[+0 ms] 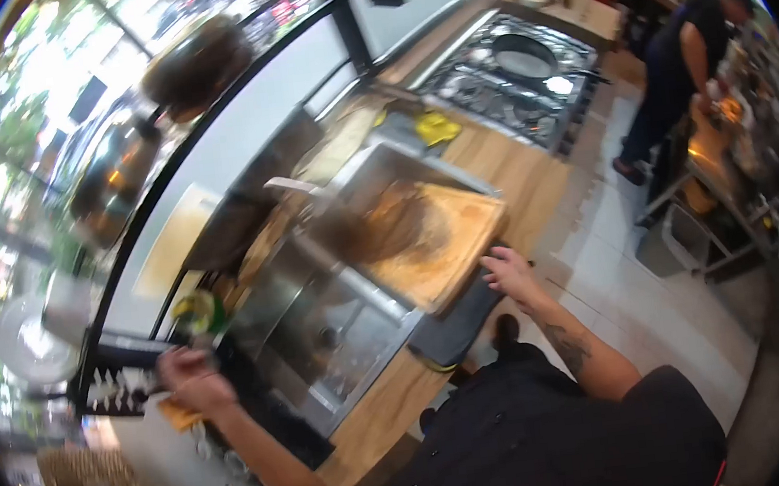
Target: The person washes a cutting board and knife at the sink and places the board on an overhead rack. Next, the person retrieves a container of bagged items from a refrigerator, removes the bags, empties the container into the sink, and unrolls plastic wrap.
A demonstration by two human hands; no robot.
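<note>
Holding your arms apart, you had your right hand (pixel 512 278) just beside the near corner of a metal basin (pixel 398 168), its fingers parted and loosely bent; whether they touched the rim, I could not tell. The basin, orange-brown inside with a blurred dark patch, stood at the wooden counter (pixel 521 182), alongside a second basin (pixel 321 312) to your left. Your left hand (pixel 197 382) was blurred near a yellow-and-green object (pixel 199 312); its grip could not be made out. A grey cloth (pixel 455 328) lay near your right hand.
</note>
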